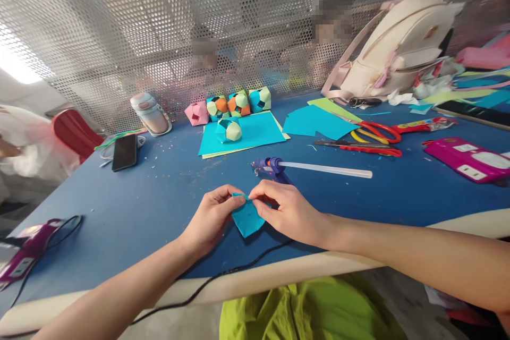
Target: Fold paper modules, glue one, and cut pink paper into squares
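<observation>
1. At the near left of the worktop (103, 223), a purple power strip (30, 249) lies by the edge, a black cable looping beside it; farther back are a dark-screened phone (125, 152) and a lidded bottle (150, 115).
2. Left of centre on the far side, four paper balls stand in a row, led by a pink ball (197, 113); nearer, a blue and pale-green ball (230, 130) sits on a blue sheet (261, 138).
3. At the near middle, my left hand (209, 218) has thumb and forefinger drawn together on the upper left corner of a small piece of blue paper (247, 220).
4. Between my hands, that paper slants with one corner towards me; I take the step to be folding or creasing its top edge.
5. Just to the right, my right hand (295, 215) pinches that edge between thumb and fingertips. I judge the next move calls for a steady left grip and light, even pressure from the right, so the layers don't slip.
6. Beyond my right hand lies a glue gun (268, 168), its clear stick (326, 169) pointing right; farther right are red-handled scissors (372, 149), neither in my grasp.
</observation>
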`<move>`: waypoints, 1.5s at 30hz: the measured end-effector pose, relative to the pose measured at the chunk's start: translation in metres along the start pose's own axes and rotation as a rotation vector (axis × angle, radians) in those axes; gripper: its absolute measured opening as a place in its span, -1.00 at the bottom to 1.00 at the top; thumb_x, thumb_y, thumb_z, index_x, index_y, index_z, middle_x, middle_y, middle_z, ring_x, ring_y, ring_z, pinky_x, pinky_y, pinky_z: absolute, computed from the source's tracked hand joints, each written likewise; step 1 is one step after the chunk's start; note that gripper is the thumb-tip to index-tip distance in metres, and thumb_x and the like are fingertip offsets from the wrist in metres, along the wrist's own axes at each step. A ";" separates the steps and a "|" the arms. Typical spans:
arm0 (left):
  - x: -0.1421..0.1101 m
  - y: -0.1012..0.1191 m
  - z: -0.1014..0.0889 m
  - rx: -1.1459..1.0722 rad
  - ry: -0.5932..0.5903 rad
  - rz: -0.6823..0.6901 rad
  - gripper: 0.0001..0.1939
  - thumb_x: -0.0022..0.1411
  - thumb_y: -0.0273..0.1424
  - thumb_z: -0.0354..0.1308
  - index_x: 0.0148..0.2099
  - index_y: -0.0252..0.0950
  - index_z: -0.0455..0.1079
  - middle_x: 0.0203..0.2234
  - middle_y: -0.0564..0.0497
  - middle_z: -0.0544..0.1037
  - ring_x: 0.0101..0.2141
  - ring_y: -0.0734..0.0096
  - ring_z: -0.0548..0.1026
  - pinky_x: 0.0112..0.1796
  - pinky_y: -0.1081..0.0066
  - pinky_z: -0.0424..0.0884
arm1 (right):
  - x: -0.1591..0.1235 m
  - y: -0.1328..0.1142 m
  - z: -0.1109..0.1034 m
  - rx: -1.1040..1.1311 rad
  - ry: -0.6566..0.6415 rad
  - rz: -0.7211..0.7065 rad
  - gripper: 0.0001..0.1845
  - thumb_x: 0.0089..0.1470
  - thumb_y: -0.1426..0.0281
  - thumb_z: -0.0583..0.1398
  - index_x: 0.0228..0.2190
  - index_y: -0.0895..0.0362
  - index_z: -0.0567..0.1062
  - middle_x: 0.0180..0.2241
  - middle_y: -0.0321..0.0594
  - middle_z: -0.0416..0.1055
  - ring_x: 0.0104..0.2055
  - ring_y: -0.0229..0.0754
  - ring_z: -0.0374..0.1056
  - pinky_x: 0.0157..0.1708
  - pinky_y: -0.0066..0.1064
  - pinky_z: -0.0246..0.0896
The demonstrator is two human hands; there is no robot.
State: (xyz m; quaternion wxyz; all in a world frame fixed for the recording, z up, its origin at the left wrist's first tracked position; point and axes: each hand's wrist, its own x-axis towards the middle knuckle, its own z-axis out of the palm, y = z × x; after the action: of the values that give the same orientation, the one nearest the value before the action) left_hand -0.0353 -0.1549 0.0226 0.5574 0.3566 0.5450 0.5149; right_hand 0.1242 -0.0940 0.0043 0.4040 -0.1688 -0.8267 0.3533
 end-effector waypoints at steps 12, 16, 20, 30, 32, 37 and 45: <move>0.002 -0.005 -0.004 0.123 -0.048 0.000 -0.75 -0.06 -0.26 0.34 -0.44 -0.33 0.42 -0.64 0.12 0.38 -0.59 0.57 0.28 -0.53 0.53 0.19 | -0.010 0.004 -0.008 -0.321 -0.188 -0.195 -0.80 0.18 0.55 -0.04 -0.35 0.16 0.35 -0.42 -0.20 0.27 -0.43 -0.26 0.23 -0.41 -0.43 0.18; 0.003 -0.007 -0.007 0.275 -0.042 0.101 -0.78 -0.01 -0.28 0.31 -0.41 -0.34 0.44 -0.60 0.09 0.41 -0.53 0.55 0.29 -0.48 0.53 0.20 | -0.010 0.003 -0.007 -0.241 -0.150 -0.187 -0.84 0.16 0.55 -0.02 -0.35 0.14 0.33 -0.41 -0.21 0.30 -0.42 -0.26 0.25 -0.38 -0.43 0.18; -0.001 -0.003 -0.008 0.433 0.005 0.184 -0.77 0.02 -0.25 0.26 -0.40 -0.34 0.44 -0.60 0.09 0.40 -0.54 0.53 0.27 -0.49 0.52 0.20 | -0.006 -0.002 -0.006 -0.102 -0.085 -0.016 -0.93 0.11 0.46 0.09 -0.42 0.11 0.28 -0.48 -0.32 0.27 -0.47 -0.31 0.20 -0.44 -0.46 0.13; -0.010 -0.001 -0.004 0.903 -0.028 0.522 -0.85 0.13 -0.38 0.09 -0.36 -0.28 0.48 -0.61 0.13 0.44 -0.59 0.56 0.27 -0.52 0.54 0.23 | -0.008 -0.002 -0.004 -0.185 -0.135 -0.086 -0.76 0.08 0.55 0.04 -0.55 0.08 0.11 -0.56 -0.37 0.11 -0.53 -0.33 0.04 -0.51 -0.45 -0.08; -0.010 -0.001 -0.005 0.954 -0.079 0.541 -0.83 0.14 -0.41 0.07 -0.32 -0.27 0.50 -0.54 0.11 0.52 -0.54 0.54 0.36 -0.48 0.55 0.28 | -0.010 0.000 -0.004 -0.226 -0.148 -0.101 -0.75 0.08 0.56 0.04 -0.55 0.08 0.11 -0.56 -0.36 0.13 -0.52 -0.31 0.06 -0.50 -0.44 -0.08; -0.008 0.000 -0.010 1.018 -0.142 0.574 -0.79 0.19 -0.40 0.05 -0.27 -0.28 0.52 -0.48 0.07 0.58 -0.49 0.49 0.45 -0.45 0.54 0.33 | -0.012 0.004 -0.004 -0.253 -0.151 -0.088 -0.78 0.15 0.52 0.07 -0.52 0.11 0.23 -0.55 -0.33 0.25 -0.50 -0.30 0.18 -0.49 -0.45 -0.01; -0.008 0.005 -0.015 1.102 -0.042 0.714 -0.79 0.22 -0.37 0.05 -0.26 -0.29 0.51 -0.48 0.06 0.59 -0.51 0.50 0.46 -0.45 0.54 0.34 | -0.009 -0.004 -0.014 -0.303 -0.173 -0.124 -0.86 0.19 0.42 0.13 -0.26 0.23 0.44 -0.38 -0.16 0.47 -0.37 -0.23 0.37 -0.39 -0.44 0.19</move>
State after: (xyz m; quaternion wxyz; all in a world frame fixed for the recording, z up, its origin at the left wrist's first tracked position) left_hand -0.0501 -0.1636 0.0273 0.0984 0.7589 0.5661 0.3066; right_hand 0.1409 -0.0958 0.0082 0.3222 -0.1456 -0.9110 0.2125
